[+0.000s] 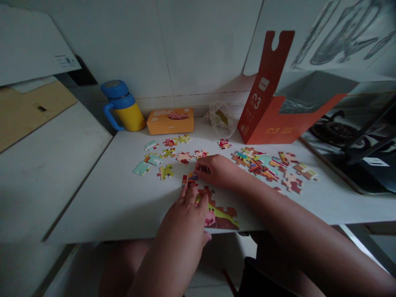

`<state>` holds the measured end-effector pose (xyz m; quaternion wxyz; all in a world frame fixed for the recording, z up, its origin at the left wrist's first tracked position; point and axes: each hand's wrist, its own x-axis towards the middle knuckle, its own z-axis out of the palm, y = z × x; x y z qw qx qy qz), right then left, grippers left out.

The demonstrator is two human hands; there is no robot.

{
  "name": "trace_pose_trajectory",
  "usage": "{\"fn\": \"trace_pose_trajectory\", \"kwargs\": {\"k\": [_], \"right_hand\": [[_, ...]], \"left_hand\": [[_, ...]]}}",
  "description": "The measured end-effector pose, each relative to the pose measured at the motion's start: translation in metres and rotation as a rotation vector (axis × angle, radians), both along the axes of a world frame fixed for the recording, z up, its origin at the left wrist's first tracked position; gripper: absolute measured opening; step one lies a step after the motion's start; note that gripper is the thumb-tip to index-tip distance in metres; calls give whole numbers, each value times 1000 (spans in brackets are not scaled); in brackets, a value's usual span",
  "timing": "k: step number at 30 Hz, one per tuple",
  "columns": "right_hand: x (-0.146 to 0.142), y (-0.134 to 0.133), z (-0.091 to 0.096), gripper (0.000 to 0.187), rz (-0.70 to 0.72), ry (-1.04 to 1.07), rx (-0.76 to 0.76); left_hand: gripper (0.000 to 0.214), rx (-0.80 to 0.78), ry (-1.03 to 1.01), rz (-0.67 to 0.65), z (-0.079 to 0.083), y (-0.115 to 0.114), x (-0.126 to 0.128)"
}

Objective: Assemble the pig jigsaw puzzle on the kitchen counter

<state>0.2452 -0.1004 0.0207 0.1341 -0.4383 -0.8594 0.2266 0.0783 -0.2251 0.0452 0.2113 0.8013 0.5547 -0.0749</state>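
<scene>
My left hand lies with its fingers spread over a partly joined jigsaw puzzle at the table's front edge. Green, brown and pink show on the puzzle; my palm covers its left part. Just beyond it, my right hand is curled in a pinch at a small puzzle piece with purple and orange on it. The fingertips partly hide that piece. A red-edged piece lies by my left fingertips. Behind my right hand are a pinkish piece and a cow-patterned piece.
Loose pieces lie to the left, and a heap of pieces to the right. Along the wall stand a blue-yellow flask, an orange puzzle box, a clear plastic bag and an open red box.
</scene>
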Motion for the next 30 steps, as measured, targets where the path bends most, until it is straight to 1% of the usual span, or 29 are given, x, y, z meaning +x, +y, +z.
{"fn": "trace_pose_trajectory", "kwargs": {"k": [9, 16, 20, 23, 26, 30], "right_hand": [[2, 1, -2, 17, -1, 4, 25], [2, 1, 0, 17, -10, -12, 2], [2, 1, -1, 17, -9, -7, 6], [3, 2, -3, 17, -14, -3, 12], [3, 2, -4, 17, -6, 3, 9], [4, 1, -3, 16, -4, 18, 7]], "left_hand": [[96, -16, 48, 19, -17, -3, 1], [100, -18, 181, 32, -12, -1, 10], [98, -55, 220, 31, -14, 2, 11], [86, -14, 215, 18, -15, 1, 11], [75, 44, 206, 33, -12, -4, 11], [88, 30, 176, 55, -7, -8, 15]]}}
